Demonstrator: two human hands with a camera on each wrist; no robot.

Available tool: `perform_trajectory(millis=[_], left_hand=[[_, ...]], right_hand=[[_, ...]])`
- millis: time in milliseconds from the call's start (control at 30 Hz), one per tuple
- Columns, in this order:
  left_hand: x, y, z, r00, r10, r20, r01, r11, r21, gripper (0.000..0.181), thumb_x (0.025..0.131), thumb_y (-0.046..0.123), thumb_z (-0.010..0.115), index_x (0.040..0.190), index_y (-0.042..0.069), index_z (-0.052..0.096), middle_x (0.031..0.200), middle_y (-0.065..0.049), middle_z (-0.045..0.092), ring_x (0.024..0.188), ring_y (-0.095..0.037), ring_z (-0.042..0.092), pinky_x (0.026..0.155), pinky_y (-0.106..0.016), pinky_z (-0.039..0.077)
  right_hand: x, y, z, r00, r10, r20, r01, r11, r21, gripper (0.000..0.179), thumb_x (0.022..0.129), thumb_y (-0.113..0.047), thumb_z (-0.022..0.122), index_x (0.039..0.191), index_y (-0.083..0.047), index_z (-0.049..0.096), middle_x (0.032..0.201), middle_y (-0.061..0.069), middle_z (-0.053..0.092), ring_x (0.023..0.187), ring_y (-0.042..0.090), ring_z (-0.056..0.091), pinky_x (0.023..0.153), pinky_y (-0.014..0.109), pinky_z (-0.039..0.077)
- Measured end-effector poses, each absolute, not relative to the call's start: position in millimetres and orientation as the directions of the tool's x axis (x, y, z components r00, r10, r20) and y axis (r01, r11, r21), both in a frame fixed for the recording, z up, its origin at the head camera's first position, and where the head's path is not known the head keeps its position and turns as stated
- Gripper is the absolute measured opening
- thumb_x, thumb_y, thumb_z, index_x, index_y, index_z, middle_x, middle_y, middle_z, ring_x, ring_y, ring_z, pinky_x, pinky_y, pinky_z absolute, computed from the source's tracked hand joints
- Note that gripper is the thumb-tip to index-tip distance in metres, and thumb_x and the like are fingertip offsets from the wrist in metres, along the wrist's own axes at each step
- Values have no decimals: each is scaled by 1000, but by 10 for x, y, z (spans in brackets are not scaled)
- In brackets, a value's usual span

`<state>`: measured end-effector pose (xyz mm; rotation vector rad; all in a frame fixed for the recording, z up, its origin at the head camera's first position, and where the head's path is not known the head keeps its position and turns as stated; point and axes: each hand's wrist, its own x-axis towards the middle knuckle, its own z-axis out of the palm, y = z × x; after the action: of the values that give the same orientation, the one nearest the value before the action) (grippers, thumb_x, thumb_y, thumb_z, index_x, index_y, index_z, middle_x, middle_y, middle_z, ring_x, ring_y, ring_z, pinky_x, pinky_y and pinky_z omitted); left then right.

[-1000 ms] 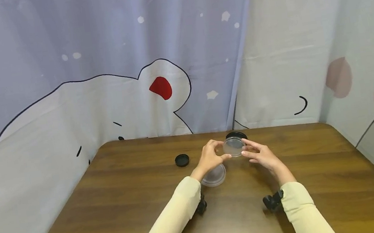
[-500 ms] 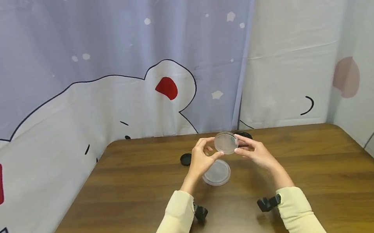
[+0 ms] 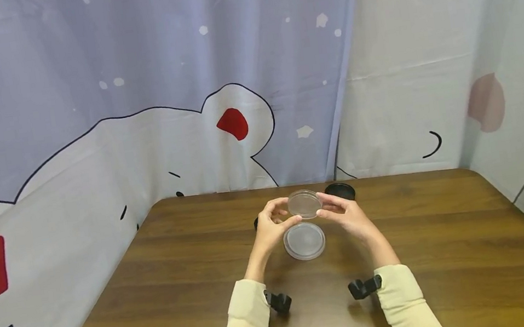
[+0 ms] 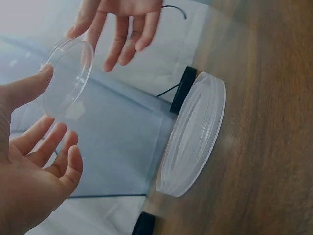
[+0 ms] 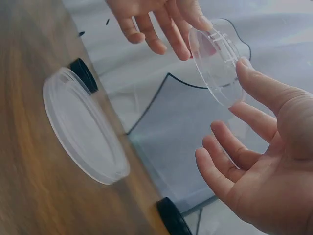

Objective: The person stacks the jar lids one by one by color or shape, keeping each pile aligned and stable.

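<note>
In the head view, my left hand point(image 3: 267, 230) and right hand point(image 3: 351, 217) hold a small clear petri dish point(image 3: 305, 205) by opposite sides of its rim, raised above the table. Each hand pinches the edge between thumb and forefinger, as the left wrist view shows for the left thumb point(image 4: 36, 84). The other fingers spread loosely away from the dish. Below them a larger clear round dish point(image 3: 304, 242) lies flat on the wood, its stepped rim plain in the right wrist view.
A black round lid-like piece point(image 3: 340, 191) sits at the table's back, behind my right hand. A smaller black round piece point(image 3: 256, 223) is mostly hidden by my left hand. The brown wooden table point(image 3: 183, 284) ends at a printed curtain point(image 3: 180, 146).
Both hands have moved left with the small dish, which now hangs behind the larger dish. The larger dish and the back black piece have come into fuller view.
</note>
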<state>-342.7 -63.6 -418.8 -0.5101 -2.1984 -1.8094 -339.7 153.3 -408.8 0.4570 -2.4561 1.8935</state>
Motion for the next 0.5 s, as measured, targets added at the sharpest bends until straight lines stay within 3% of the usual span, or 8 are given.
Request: perform_trajectory(millis=[100, 200, 333, 500], left_hand=[[-3429, -684, -4214, -929, 111, 354, 367, 140, 919, 49, 79, 6, 79, 123, 0, 60, 114, -21, 61, 100, -37, 55, 69, -17, 43], [-3441, -728, -4251, -936, 132, 327, 343, 130, 930, 48, 80, 5, 77, 123, -1, 58, 117, -22, 60, 102, -37, 54, 71, -18, 42], [-3457, -781, -4331, -942, 184, 279, 304, 126, 944, 47, 80, 4, 76, 122, -2, 55, 129, -21, 59, 107, -37, 54, 78, -22, 44], [-3475, -819, -4421, -947, 237, 218, 263, 179, 948, 48, 79, 5, 77, 119, -2, 53, 128, -21, 59, 107, -31, 55, 83, -25, 44]], right_hand=[[-3415, 1486, -4116, -958, -222, 180, -232, 238, -943, 56, 92, -19, 68, 143, -7, 49, 140, 21, 53, 127, 30, 52, 104, 39, 45], [-3424, 1464, -4150, -953, -240, 186, -249, 265, -932, 56, 91, -19, 68, 142, -5, 49, 145, 21, 49, 134, 38, 45, 109, 50, 40], [-3418, 1461, -4220, -952, -269, 146, -225, 290, -930, 56, 91, -18, 68, 142, -3, 49, 147, 22, 47, 135, 41, 43, 109, 55, 38], [-3427, 1467, -4311, -958, -273, 85, -172, 312, -934, 56, 90, -22, 69, 141, -5, 50, 148, 19, 46, 137, 42, 41, 109, 56, 38]])
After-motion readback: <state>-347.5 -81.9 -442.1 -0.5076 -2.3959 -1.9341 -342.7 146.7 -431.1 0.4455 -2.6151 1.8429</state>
